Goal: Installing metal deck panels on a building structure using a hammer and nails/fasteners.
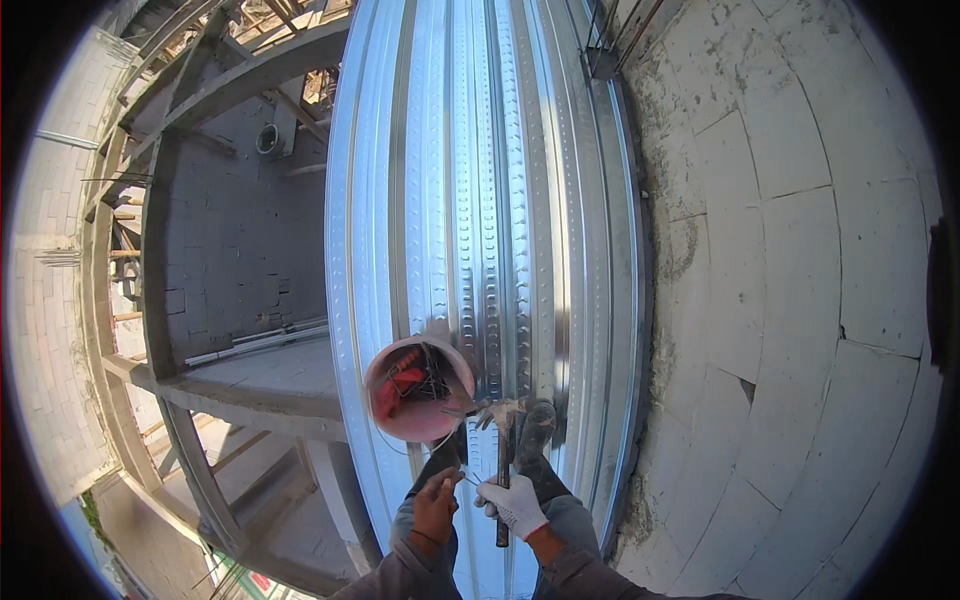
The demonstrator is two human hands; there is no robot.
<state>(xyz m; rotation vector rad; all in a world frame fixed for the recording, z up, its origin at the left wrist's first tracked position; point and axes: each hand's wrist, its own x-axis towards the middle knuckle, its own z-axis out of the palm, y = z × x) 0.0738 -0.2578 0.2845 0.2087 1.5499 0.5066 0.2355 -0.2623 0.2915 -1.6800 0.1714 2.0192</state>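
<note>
My bare left hand (pixel 435 508) is closed around a thin metal piece (pixel 468 476), probably a nail, near the lower middle. My right hand (pixel 512 508), in a white glove, grips the dark handle of a claw hammer (pixel 505 420), whose head points up the view, and its fingers are close to that thin piece. Above my left hand a pink bucket (pixel 450 380) holds red items and a tangle of dark metal pieces. My legs and dark boots (pixel 533 440) stand on ribbed, shiny metal decking (pixel 460 200) that runs lengthwise through the middle.
A pale block wall (pixel 780 300) borders the decking on the right, with rebar (pixel 605 55) at its top. To the left, an open drop shows concrete beams (pixel 240 395), a lower grey surface (pixel 235 250), timber poles, pale pipes and a round container (pixel 268 140).
</note>
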